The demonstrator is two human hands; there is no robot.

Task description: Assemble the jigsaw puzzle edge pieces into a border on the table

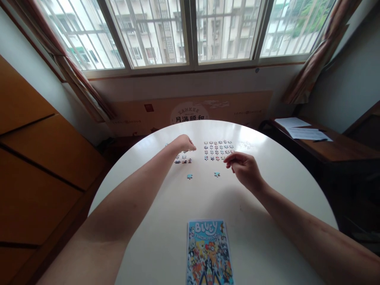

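Note:
On a white round table (166,221), my left hand (183,143) reaches over the left group of jigsaw puzzle pieces (184,161). Its fingers are bent down and pinched together at that group's right side; what they hold, if anything, is too small to make out. My right hand (242,165) hovers at the lower right corner of the right group of puzzle pieces (216,152), laid out in rows. Its fingers are loosely curled and apart, with nothing visible in them. Nearer to me, two light-blue puzzle pieces lie separately, a left one (189,176) and a right one (217,174).
A colourful Bluey picture sheet or booklet (208,253) lies at the table's near side. Pale small pieces (245,145) rest to the right of the rows. Papers (308,132) and dark pens lie on a brown side table (341,148). Barred windows stand behind.

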